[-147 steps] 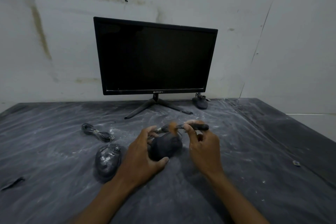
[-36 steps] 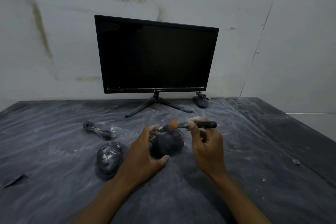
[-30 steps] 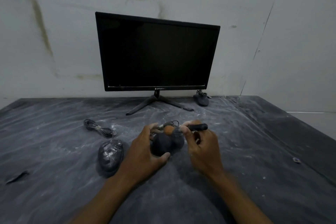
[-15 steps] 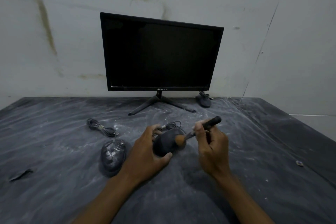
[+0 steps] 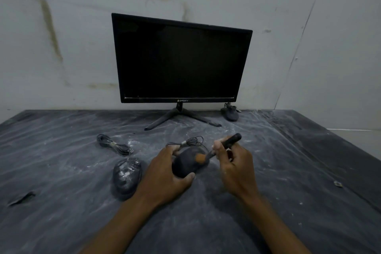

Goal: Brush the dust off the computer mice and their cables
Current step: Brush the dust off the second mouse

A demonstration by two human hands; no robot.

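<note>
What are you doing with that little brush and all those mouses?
A person is cleaning dusty computer mice. The left hand grips a black mouse on the table, and the right hand holds a small brush with its orange bristles on the mouse's top. Another dusty mouse lies to the left, and a third sits by the monitor.

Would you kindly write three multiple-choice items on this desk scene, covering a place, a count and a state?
1. Where does the dusty mouse lie?
A. left of the held mouse
B. on the monitor's stand
C. at the right edge

2. How many mice show?
A. one
B. three
C. five

3. The right hand holds the
A. cable
B. brush
C. nothing

Answers: 1 A, it rests beside the left hand; 2 B, counting the far mouse; 3 B, bristles touch the held mouse.
</note>
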